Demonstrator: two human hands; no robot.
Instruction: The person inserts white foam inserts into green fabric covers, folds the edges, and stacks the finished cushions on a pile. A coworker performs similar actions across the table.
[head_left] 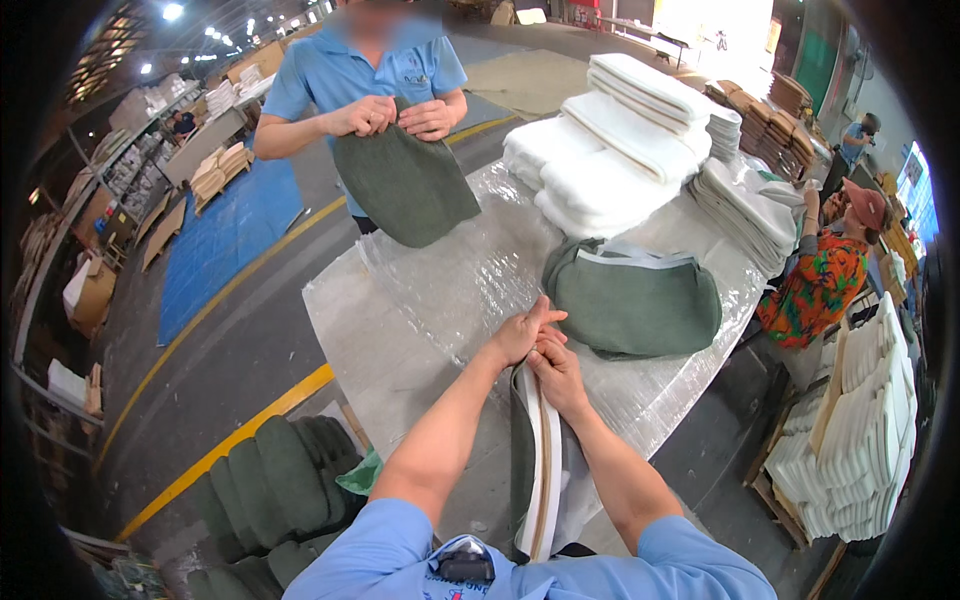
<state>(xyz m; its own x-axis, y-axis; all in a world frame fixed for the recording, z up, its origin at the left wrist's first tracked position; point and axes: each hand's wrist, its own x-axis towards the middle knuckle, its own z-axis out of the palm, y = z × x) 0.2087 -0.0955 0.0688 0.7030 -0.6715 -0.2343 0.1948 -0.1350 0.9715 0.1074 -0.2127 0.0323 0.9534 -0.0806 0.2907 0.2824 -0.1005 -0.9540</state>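
A long dark green cloth cover with a white zipper strip along its edge runs from my chest up to my hands. At its far end, my right hand is closed on the zipper end. My left hand meets it there, fingers bent over the same end, some pointing right; the exact grip is partly hidden. Just beyond my hands lies a folded dark green cover with a pale strip along its top. Across the table, a co-worker holds up another dark green cover with both hands.
Clear plastic sheeting covers the table. White folded pads are stacked at its far right, beside grey-white folded cloths. Dark green rolls lie at lower left. A person in a patterned shirt is near white stacks on the right.
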